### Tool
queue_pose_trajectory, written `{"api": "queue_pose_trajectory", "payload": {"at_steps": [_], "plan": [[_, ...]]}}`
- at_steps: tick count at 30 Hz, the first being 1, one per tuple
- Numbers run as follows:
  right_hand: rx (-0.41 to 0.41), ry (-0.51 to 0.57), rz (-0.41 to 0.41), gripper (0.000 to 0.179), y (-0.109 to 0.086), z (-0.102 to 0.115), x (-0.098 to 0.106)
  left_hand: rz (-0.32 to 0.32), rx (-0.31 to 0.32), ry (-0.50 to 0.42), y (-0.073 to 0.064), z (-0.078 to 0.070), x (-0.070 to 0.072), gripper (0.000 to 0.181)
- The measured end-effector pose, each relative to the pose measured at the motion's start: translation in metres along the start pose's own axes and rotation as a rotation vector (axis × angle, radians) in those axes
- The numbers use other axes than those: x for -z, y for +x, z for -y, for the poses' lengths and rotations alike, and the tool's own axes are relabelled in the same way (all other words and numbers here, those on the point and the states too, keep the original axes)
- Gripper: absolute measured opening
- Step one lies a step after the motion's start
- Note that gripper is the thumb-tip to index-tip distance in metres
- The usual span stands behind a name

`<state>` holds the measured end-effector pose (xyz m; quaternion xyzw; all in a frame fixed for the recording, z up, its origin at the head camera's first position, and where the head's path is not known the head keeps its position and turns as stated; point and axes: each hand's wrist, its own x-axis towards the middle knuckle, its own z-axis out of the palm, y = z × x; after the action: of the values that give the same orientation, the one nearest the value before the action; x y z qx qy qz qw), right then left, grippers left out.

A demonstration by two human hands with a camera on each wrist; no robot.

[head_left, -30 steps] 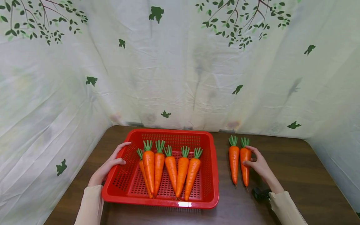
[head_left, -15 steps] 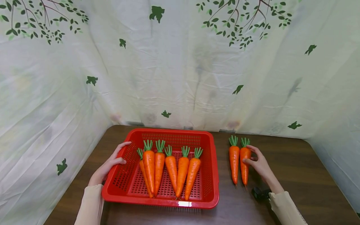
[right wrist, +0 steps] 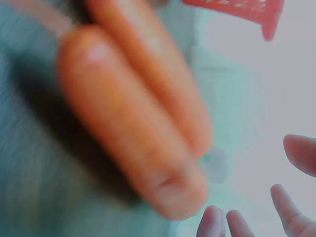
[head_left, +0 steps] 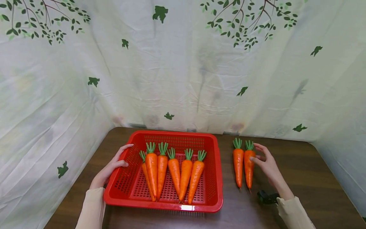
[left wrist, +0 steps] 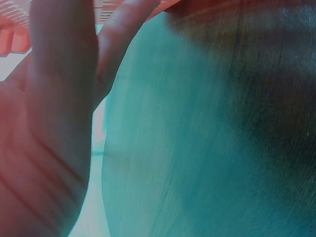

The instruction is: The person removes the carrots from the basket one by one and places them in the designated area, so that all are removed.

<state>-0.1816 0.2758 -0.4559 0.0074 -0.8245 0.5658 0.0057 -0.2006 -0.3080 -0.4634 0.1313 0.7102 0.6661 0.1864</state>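
A red plastic basket (head_left: 164,204) stands on the table, with several orange carrots (head_left: 186,178) lying side by side in it, green tops toward the back. My left hand (head_left: 110,168) grips its left rim; the left wrist view shows that hand (left wrist: 54,108) close up beside the basket's wall. Right of the basket, two more carrots lie parallel on the table: a left one (head_left: 238,167) and a right one (head_left: 249,168). Over the upper part of the right one, my right hand (head_left: 267,162) is spread, thumb and fingers apart. In the right wrist view its fingertips (right wrist: 212,219) stand off the blurred carrots (right wrist: 133,123).
The brown wooden table (head_left: 303,178) ends at a white cloth backdrop (head_left: 183,79) printed with leaves and branches. A small black device (head_left: 267,197) sits at the right wrist, close above the tabletop.
My right hand has let go of the right carrot, its fingers opening and lifting slightly up and right. The carrot's tip has shifted a little left. The left hand and basket have not moved.
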Motion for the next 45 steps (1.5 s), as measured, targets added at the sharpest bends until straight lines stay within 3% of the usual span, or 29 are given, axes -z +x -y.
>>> {"api": "queue_pose_trajectory", "payload": {"at_steps": [16,30,45], "plan": [[0.139,0.157,0.094,0.053,-0.016,0.051,-0.021,-0.001,-0.001,0.002,0.001,0.001,0.000,0.073],[0.152,0.203,0.203,0.054,-0.022,0.085,-0.042,-0.010,0.005,-0.002,0.000,0.001,0.000,0.073],[0.129,0.292,0.316,0.055,-0.019,0.112,-0.080,-0.004,0.003,-0.001,0.000,0.001,0.000,0.073]]}}
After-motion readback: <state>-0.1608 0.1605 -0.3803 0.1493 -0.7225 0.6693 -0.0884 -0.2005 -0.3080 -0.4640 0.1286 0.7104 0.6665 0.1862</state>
